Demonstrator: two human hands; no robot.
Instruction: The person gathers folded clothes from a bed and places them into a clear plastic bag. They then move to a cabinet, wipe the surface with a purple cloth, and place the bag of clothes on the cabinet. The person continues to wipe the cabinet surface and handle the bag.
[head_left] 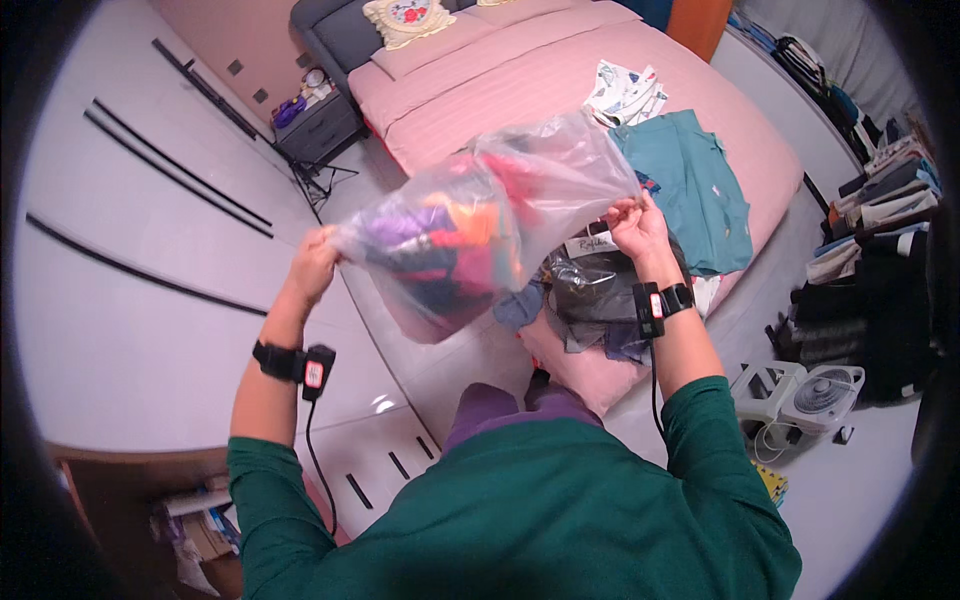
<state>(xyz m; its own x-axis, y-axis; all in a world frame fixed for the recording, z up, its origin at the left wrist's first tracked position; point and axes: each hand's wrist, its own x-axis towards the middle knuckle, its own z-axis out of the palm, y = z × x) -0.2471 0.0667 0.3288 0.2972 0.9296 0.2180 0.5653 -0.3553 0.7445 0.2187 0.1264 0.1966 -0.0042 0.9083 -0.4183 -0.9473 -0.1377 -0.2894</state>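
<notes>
Stretched between my two hands hangs a large clear plastic bag [560, 170], with colourful folded cloth [440, 240] in purple, orange, red and dark tones showing through its left part. My left hand [314, 262] grips the bag's left corner, fingers closed. At the bag's right edge, my right hand [636, 226] pinches the plastic with thumb and fingers. Below my right hand, a dark see-through bag [590, 290] with a white label lies on the bed's corner. A teal garment [690, 190] is spread on the bed beside it.
The pink-covered bed [440, 110] fills the upper middle, with a white patterned cloth [625, 92] on it. A grey nightstand [318, 125] stands beyond, left of the bed. White wardrobe doors [150, 260] run along the left. At right are a white fan [825, 398] and piled clothes [860, 300].
</notes>
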